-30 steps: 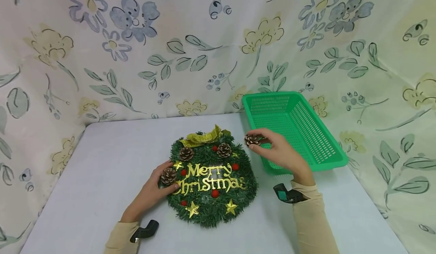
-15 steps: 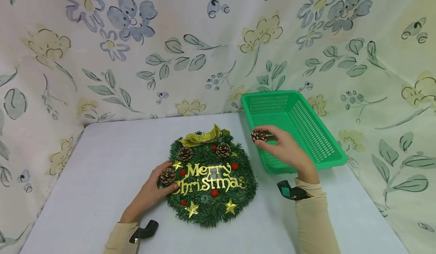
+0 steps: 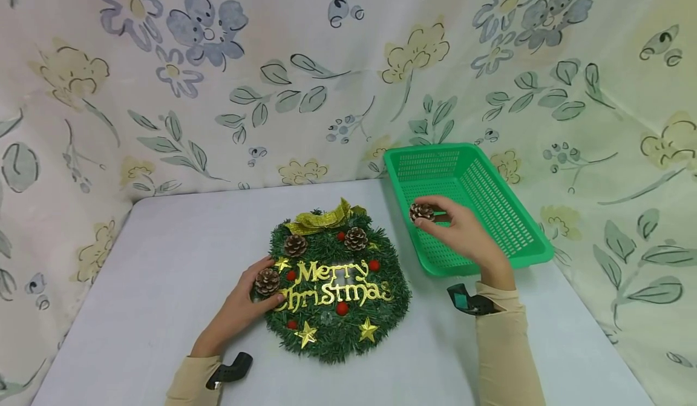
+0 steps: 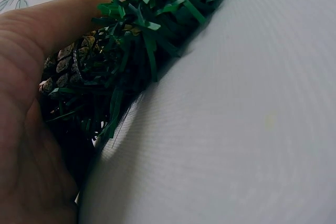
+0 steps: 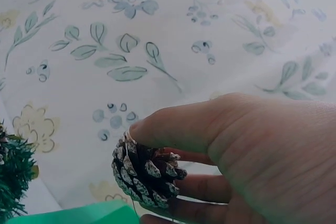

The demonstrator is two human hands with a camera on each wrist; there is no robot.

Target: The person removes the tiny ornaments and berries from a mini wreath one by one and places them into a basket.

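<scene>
A green tinsel Christmas wreath (image 3: 343, 339) with gold "Merry Christmas" lettering lies on the white table. My left hand (image 3: 242, 300) grips its left edge, thumb and fingers around a pine cone (image 3: 267, 281) fixed there. Tinsel and part of that cone show beside the hand in the left wrist view. Between thumb and fingers, my right hand (image 3: 463, 230) pinches a loose pine cone (image 3: 422, 212), raised over the left side of the green basket (image 3: 400, 194). White-tipped scales and a thin wire on this cone are visible in the right wrist view (image 5: 144, 174).
Two more pine cones sit on the wreath's upper part, below a gold ribbon bow (image 3: 321, 219). Red balls and gold stars dot the tinsel. The rectangular basket stands at the back right of the table (image 3: 163, 273), against a floral cloth backdrop (image 3: 305, 121).
My right hand has carried the loose pine cone rightward, away from the wreath's upper right edge and over the basket. The left hand has stayed on the wreath.
</scene>
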